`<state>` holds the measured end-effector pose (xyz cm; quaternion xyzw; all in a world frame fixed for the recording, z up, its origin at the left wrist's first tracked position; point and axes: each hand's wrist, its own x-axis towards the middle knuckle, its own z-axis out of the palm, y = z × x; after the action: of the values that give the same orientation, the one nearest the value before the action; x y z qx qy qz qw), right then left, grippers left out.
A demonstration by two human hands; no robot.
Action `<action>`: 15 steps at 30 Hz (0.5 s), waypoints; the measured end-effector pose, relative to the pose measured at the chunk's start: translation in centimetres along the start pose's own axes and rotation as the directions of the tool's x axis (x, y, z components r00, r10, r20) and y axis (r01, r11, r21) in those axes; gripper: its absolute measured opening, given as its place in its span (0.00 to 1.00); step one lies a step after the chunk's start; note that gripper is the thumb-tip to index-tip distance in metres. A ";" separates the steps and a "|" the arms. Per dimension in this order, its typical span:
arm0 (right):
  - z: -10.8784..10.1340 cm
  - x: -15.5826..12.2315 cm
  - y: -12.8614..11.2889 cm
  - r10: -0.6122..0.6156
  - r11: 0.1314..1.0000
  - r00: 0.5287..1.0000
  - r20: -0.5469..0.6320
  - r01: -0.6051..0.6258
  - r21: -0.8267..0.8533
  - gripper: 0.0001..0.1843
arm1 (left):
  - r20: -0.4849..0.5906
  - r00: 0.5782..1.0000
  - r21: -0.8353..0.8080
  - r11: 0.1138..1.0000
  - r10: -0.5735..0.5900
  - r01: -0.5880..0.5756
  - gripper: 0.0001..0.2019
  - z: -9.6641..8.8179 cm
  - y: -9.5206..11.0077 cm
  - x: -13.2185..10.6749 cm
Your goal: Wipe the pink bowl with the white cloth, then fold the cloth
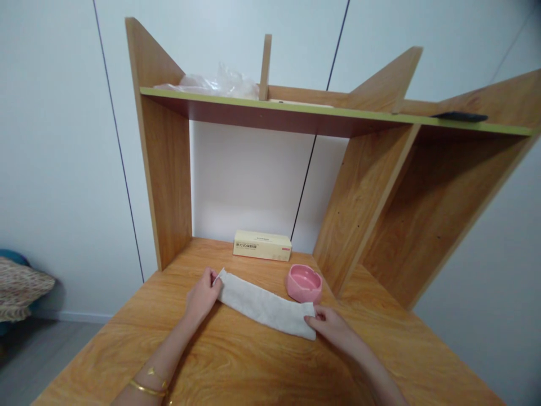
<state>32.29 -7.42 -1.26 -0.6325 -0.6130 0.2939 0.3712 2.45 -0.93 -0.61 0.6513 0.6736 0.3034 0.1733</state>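
A white cloth [264,304], folded into a long strip, stretches between my two hands just over the wooden desk. My left hand [205,293] pinches its left end, thumb in front. At the other end my right hand [332,326] grips the lower right edge between thumb and fingers. Right behind the cloth stands a pink faceted bowl [303,283], like an ashtray, close to my right hand; the cloth's upper edge overlaps its base in view. Whether the cloth's underside touches the desk I cannot tell.
A cream cling-film box [262,246] lies at the back of the desk [236,372]. Upright wooden panels [367,192] carry a shelf [253,113] holding a clear plastic bag [215,84] and a dark flat object [460,117]. A woven fabric [23,287] is at far left.
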 end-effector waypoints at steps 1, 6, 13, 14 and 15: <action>-0.3 -0.1 0.2 0.012 1.000 1.000 0.029 -0.012 0.007 0.11 | 0.009 1.000 0.005 1.000 0.008 -0.008 0.06 0.0 0.0 -0.1; -1.0 -0.3 0.8 0.060 0.998 0.996 0.068 -0.061 0.012 0.13 | 0.045 0.999 0.051 0.998 0.029 -0.031 0.04 0.1 0.4 -0.5; -1.4 -0.3 1.3 0.129 0.990 0.983 -0.129 -0.135 -0.038 0.15 | -0.010 0.997 0.087 0.993 0.082 -0.081 0.06 -0.9 0.9 -0.7; -1.6 -0.4 1.1 0.147 0.987 0.981 -0.130 -0.154 -0.043 0.15 | -0.010 0.995 0.089 0.992 0.095 -0.094 0.07 -1.0 1.1 -0.8; -1.7 -0.5 1.0 0.167 0.984 0.979 -0.117 -0.174 -0.049 0.15 | -0.008 0.994 0.094 0.990 0.110 -0.109 0.08 -1.1 1.3 -1.0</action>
<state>34.24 -8.04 -1.17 -0.7090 -0.5429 0.2703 0.3599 2.88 -2.12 0.87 0.6927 0.6514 0.2849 0.1216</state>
